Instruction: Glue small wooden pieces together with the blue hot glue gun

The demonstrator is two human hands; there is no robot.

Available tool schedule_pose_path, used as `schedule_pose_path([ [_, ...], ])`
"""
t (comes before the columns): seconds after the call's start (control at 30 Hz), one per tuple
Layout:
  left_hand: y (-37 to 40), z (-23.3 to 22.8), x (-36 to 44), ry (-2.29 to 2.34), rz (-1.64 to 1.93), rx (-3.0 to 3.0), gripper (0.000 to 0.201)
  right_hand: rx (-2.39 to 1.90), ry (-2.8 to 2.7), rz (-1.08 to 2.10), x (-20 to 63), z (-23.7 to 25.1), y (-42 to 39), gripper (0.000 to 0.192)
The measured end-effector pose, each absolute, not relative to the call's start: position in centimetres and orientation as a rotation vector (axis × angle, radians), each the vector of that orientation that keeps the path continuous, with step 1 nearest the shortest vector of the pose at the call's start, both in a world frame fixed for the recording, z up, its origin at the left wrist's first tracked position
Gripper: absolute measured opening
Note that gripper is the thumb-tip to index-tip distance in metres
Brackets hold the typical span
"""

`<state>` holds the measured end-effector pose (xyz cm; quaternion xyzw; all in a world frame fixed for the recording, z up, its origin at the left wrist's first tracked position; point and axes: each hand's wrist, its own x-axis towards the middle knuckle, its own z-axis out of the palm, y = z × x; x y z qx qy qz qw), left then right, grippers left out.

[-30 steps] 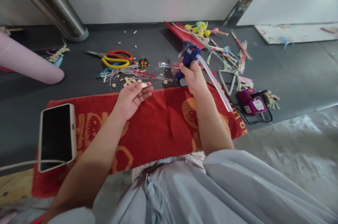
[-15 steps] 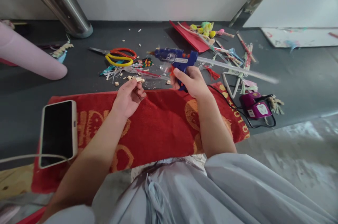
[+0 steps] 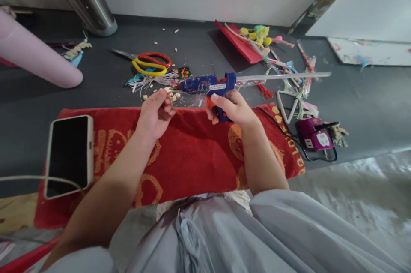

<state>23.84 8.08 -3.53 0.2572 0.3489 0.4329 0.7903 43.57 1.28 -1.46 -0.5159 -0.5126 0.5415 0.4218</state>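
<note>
My right hand (image 3: 233, 108) grips a blue glue gun (image 3: 207, 85) by its handle, with a finger by the orange trigger. The gun lies level, its nozzle pointing left, and a long clear glue stick (image 3: 282, 76) juts out of its back to the right. My left hand (image 3: 156, 111) is curled, pinching a small pale wooden piece (image 3: 167, 90) just in front of the nozzle. Both hands hover over the far edge of a red patterned towel (image 3: 189, 153).
Scissors with yellow and red handles (image 3: 150, 62), loose wooden bits and threads lie on the dark mat beyond. A phone (image 3: 68, 155) with a cable rests on the towel's left. A purple plug (image 3: 313, 136), red card (image 3: 239, 43), pompoms and a pink roll (image 3: 35, 56) surround them.
My right hand swung the glue gun from pointing away to level with its nozzle leftward. My left hand went from open palm to pinching a small wooden piece near the nozzle.
</note>
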Motion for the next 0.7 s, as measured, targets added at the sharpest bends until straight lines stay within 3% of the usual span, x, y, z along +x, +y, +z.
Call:
schedule_pose_path([
  [0.7, 8.04, -3.94, 23.62, 0.734, 0.949, 0.584, 0.034, -1.312, -1.283, 1.372, 43.34, -1.4, 1.25, 0.052],
])
